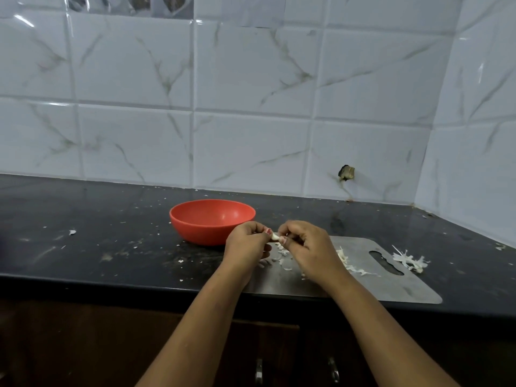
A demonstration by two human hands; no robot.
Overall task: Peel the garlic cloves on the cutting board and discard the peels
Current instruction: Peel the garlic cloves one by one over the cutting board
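Both hands are up together just above the near left end of the steel cutting board (391, 286), and a single pale garlic clove (275, 236) is caught between them. The left hand (245, 241) has its fingers curled in and pinches one end of the clove with thumb and fingertip. The right hand (307, 247) is curled the same way and pinches the other end, so the two thumbs nearly meet over it. Whether the clove's skin is partly off, I cannot tell from here.

Directly below the hands, loose garlic peels (282, 256) lie scattered on the board. More shreds (346, 261) sit just to the right of the right hand. Farther right, past the board's handle slot (386, 262), a small heap of peel (410, 259) rests at the board's edge.

Just behind the left hand stands a red bowl (206, 222), its rim partly covered by the knuckles. It sits on the black countertop (97, 247), which is flecked with white bits well to the left of the hands. Behind everything is the marbled tile wall (251, 79), with a broken hole (346, 172) beyond the right hand. Under the forearms, two metal cabinet handles (258, 370) show.
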